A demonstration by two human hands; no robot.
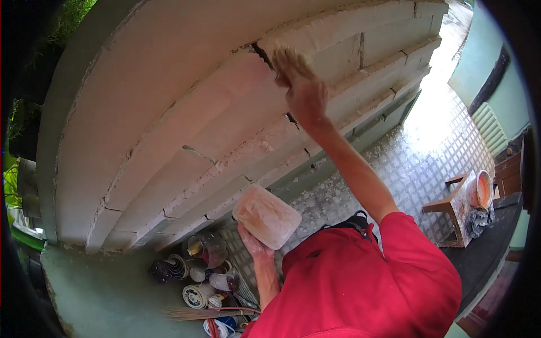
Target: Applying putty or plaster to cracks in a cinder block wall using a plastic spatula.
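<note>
My right hand point(307, 100) is stretched out, fingers closed round a brush point(291, 61) with pale bristles, slightly smeared by motion. Its bristles are at the pale, stepped block wall point(220, 121), beside a dark gap between two blocks; whether they touch it I cannot tell. Lower down, my left hand point(252, 243) supports a plastic tub point(270, 218) with rounded corners, its fingers partly hidden behind it. Whitish, pinkish smears cover the tub's visible face, and pale residue coats the left hand.
Several stained buckets and pots point(197, 294) crowd the wall's foot at lower left, near a straw broom point(191, 314). A wooden stool point(451, 205) stands right on the patterned tile floor point(394, 152), bearing an orange-lined bucket point(483, 188) and a dark plastic bag point(478, 221).
</note>
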